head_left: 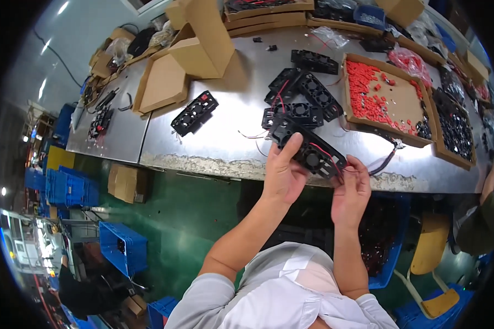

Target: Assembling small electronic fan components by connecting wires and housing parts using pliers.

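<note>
Between my two hands, above the table's near edge, is a black fan unit [308, 152] with round fans and red and black wires. My left hand [284, 170] grips its left end, the thumb lying across the top. At its right end, the fingers of my right hand [352, 183] are pinched together on the wires. Just beyond the held unit lie several similar black fan units [314, 93], some overlapping. Another fan unit [195, 113], with a red part at one end, rests apart to the left.
A cardboard tray [344, 82] of small red parts stands at the right, beside a box of black parts [454, 127]. Open cardboard boxes [162, 85] sit at the back left. A blue crate [122, 249] and a yellow chair [431, 244] are on the floor. A co-worker's arm [486, 197] shows at far right.
</note>
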`<action>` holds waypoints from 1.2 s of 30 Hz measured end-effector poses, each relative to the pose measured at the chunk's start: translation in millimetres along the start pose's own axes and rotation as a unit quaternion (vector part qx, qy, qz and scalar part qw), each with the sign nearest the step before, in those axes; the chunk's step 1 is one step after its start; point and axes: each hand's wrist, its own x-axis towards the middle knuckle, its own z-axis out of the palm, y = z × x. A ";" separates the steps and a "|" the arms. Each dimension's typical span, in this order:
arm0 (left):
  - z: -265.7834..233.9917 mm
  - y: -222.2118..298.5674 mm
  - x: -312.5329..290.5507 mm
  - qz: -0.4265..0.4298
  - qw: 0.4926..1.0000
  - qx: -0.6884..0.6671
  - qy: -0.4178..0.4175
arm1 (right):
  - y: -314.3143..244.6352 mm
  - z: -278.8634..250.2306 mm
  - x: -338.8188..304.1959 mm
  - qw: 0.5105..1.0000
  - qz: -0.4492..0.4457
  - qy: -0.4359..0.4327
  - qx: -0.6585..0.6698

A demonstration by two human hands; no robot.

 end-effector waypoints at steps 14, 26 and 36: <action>3.3 92.4 6.4 0.161 0.786 0.576 -0.159 | -21.1 -3.7 23.2 0.998 0.049 -0.028 -0.010; 36.6 47.6 -8.3 0.138 0.334 0.864 -0.350 | -27.3 -15.7 24.4 0.968 -0.031 -0.109 -0.223; 14.5 39.8 -4.8 0.145 0.488 0.827 -0.238 | -46.6 25.3 11.5 0.819 -0.304 -0.305 -0.379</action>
